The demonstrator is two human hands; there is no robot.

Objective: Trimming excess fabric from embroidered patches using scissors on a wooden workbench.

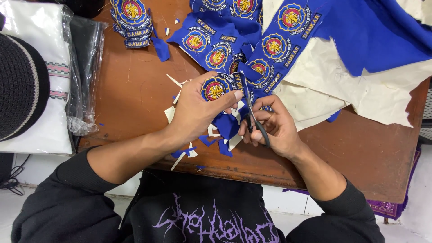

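Observation:
My left hand [195, 110] pinches a round embroidered badge [215, 88] on blue cloth, thumb pressed on its right edge. My right hand [272, 126] grips small black-handled scissors [253, 118], their blades pointing up at the blue cloth right beside the badge. A long strip of blue cloth with several uncut badges [274, 49] runs up and to the right from my hands. Blue and cream offcuts [222, 135] lie under and around both hands on the brown wooden table [135, 90].
A stack of cut-out badges [131, 22] sits at the table's far left. Cream backing fabric [360, 85] and plain blue cloth [378, 31] cover the right. A wrapped white textile [49, 72] and a dark knitted cap [20, 85] lie at the left.

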